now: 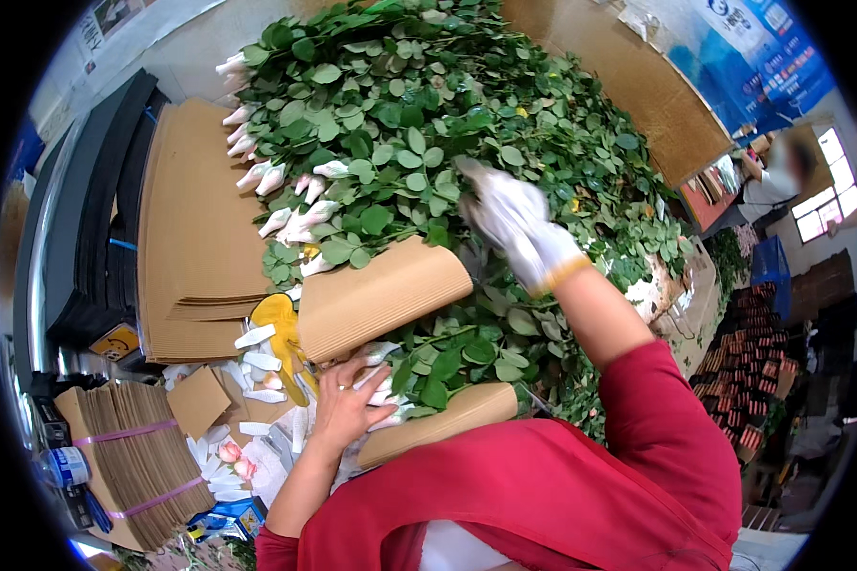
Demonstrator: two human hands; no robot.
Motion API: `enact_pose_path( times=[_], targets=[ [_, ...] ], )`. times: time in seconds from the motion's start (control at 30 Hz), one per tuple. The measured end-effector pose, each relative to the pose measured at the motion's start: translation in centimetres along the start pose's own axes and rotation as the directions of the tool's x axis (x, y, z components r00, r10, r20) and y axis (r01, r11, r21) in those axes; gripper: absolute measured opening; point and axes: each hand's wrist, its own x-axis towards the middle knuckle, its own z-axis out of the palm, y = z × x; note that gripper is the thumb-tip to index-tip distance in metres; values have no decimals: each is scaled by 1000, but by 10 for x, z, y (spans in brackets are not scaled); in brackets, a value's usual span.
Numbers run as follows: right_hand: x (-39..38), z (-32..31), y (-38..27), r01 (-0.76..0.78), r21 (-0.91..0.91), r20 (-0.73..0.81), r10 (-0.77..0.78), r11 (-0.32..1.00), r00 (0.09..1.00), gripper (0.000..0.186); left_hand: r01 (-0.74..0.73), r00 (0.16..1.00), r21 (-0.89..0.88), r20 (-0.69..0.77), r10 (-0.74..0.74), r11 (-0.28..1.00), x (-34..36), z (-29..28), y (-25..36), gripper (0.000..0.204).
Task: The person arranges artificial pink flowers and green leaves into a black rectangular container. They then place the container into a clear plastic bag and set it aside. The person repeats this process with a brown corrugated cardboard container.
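My bare left hand (346,407) lies with fingers apart on several rose heads in white sleeves (388,388), at the near edge of the leafy stems. A curled sheet of corrugated cardboard (386,297) rests just beyond it, and another curled sheet (448,422) sits close to my body. Reaching over the big heap of leafy rose stems (400,124), my right hand (516,217) wears a white glove with a yellow cuff. Motion smears its fingers, so a grip cannot be made out. More sleeved rose heads (300,224) line the heap's left side.
Flat cardboard sheets (200,209) and black boards (100,219) stand at the left. Strapped cardboard (138,457) sits lower left, near loose white sleeves (260,362), a yellow glove (281,333) and pink rose heads (233,459). Another person (776,181) is at the far right, beyond stacked bundles (752,352).
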Motion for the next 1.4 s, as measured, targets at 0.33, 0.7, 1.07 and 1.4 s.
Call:
enact_pose_path(
  times=[0.33,0.7,1.07,1.4],
  targets=[
    [150,-16,51,157,-468,-180,-268,870,946,26,95,987,-374,158,-37,923,17,5,-13,45],
    [45,-16,26,268,-481,-171,-389,835,905,28,-1,1000,-383,-26,-10,924,21,21,-25,61],
    [-150,-55,26,287,-464,108,-268,838,957,36,139,988,-473,8,-153,870,14,32,-29,69],
    [-115,77,-63,816,-76,476,-698,574,535,32,-92,990,-346,-132,49,934,24,19,-25,69]
  ],
)
